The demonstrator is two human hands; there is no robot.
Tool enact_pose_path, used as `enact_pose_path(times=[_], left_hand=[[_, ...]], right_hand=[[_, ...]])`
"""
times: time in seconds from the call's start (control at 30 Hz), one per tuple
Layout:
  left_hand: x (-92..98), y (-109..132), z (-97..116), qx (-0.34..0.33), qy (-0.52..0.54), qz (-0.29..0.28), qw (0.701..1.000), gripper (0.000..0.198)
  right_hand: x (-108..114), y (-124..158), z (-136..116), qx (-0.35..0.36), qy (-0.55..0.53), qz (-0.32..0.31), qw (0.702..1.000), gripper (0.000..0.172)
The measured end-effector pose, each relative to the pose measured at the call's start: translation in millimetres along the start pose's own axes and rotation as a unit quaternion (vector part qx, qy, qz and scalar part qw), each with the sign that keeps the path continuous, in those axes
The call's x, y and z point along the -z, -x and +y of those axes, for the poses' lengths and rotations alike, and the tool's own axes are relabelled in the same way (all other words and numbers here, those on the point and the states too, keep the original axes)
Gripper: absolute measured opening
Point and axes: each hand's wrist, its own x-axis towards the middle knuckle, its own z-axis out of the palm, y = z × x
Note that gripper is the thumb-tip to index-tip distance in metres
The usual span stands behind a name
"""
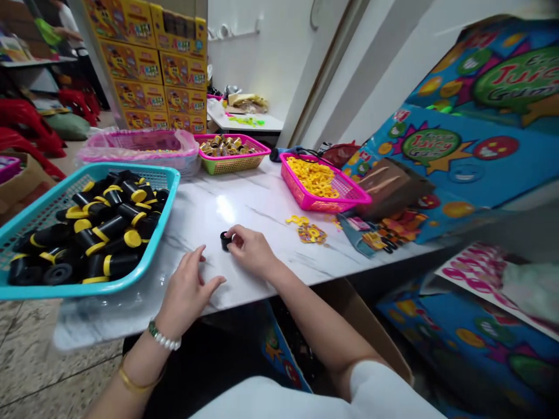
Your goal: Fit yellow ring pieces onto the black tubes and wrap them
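On the marble-patterned table stands a small black cylindrical container, with a dark opening facing up. My right hand grips its right side between thumb and fingers. To the left, my left hand hovers over the table's front edge with thumb and fingers apart and nothing in it. Beside that hand is a turquoise basket heaped with black containers that have yellow lids. Small yellow pieces and a printed packet or sticker lie right of my right hand.
A pink basket holds yellow plastic pieces. Behind are a pink-and-green basket of brown-gold items and a plastic-lined pink basket. Yellow printed boxes are stacked behind; blue candy cartons stand right. A person is far left.
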Motion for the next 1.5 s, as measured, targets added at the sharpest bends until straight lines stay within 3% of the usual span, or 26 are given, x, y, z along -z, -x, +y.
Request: enact_pose_path(times=[0.1,0.23,0.4,0.5,0.6,0.73,0.83,0.97,1.17,1.27,1.33,1.43,1.5], left_hand=[[-13.2,-20.7,2.8,-0.022,-0.034,0.008,0.999,0.063],[-24.4,-43.8,2.2,-0.052,-0.023,-0.015,0.998,0.061],[-23.5,-58.1,2.8,-0.060,0.002,-0.036,0.998,0.035],[-15.9,-53.5,0.0,-0.054,0.006,-0.026,0.998,0.024],[-3.6,-33.5,-7.9,-0.033,-0.003,-0.011,0.999,0.023],[9.8,0.7,-19.9,-0.021,-0.012,0.017,1.000,0.023],[11.5,12.6,-23.6,-0.033,0.001,0.022,0.999,0.020],[7.4,14.3,-20.7,-0.022,-0.012,0.021,0.999,0.025],[6.6,20.1,-17.0,-0.024,0.004,0.028,0.999,0.024],[8.6,21.4,-17.2,-0.023,0.022,0.025,0.999,0.023],[9.7,21.3,-17.7,-0.023,0.044,0.018,0.999,0.027],[10.1,20.7,-17.9,-0.014,0.065,0.012,0.998,0.027],[9.9,20.6,-17.0,-0.007,0.062,0.013,0.998,0.024]], right_hand=[[-6.7,5.3,4.1,-0.005,0.006,-0.001,1.000,0.021],[-7.7,5.8,14.0,0.007,-0.017,0.000,1.000,0.020],[-5.5,6.3,-0.3,0.039,-0.044,-0.022,0.998,0.003],[1.2,6.8,1.4,0.031,-0.040,-0.017,0.999,0.012],[28.5,12.6,34.2,-0.025,0.006,0.039,0.999,0.022],[83.9,32.1,107.7,-0.136,0.136,0.145,0.971,0.027],[107.0,49.4,147.4,-0.169,0.199,0.131,0.956,0.033],[101.8,60.7,163.2,-0.150,0.234,0.095,0.956,0.031],[97.7,53.3,151.7,-0.088,0.270,0.173,0.943,0.018],[89.3,45.9,127.4,-0.062,0.265,0.235,0.933,0.023],[68.1,43.1,100.8,-0.030,0.252,0.247,0.935,0.027],[20.4,44.1,55.1,0.041,0.239,0.184,0.953,0.024],[-6.5,48.3,29.7,0.110,0.196,0.084,0.971,0.021]])
